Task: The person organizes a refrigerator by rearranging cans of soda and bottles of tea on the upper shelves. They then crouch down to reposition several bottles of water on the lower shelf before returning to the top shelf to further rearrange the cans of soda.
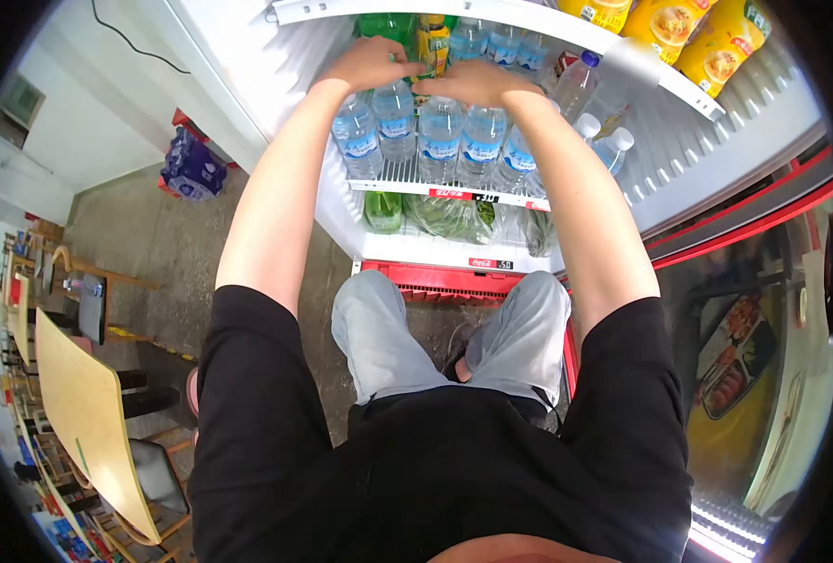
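Both my arms reach into an open drinks fridge, over the front row of water bottles [440, 141] with blue labels. My left hand [367, 64] is above the bottles at the left, its fingers stretched toward the right. From the other side my right hand [477, 83] points its fingers left, just over the bottle tops. A yellow drink package [432, 45] with dark lettering stands between and behind the hands, the fingertips of both close to its lower part. Behind my left hand are green bottles [385, 26]. More water bottles [505, 42] stand behind my right hand.
Yellow food packets [665, 28] sit on the shelf above. Leafy greens in clear bags [454, 216] and a green bottle [383, 211] lie below. The glass fridge door [735, 347] stands at my right. A purple-wrapped pack [191, 167] and a wooden table [92, 413] are at my left.
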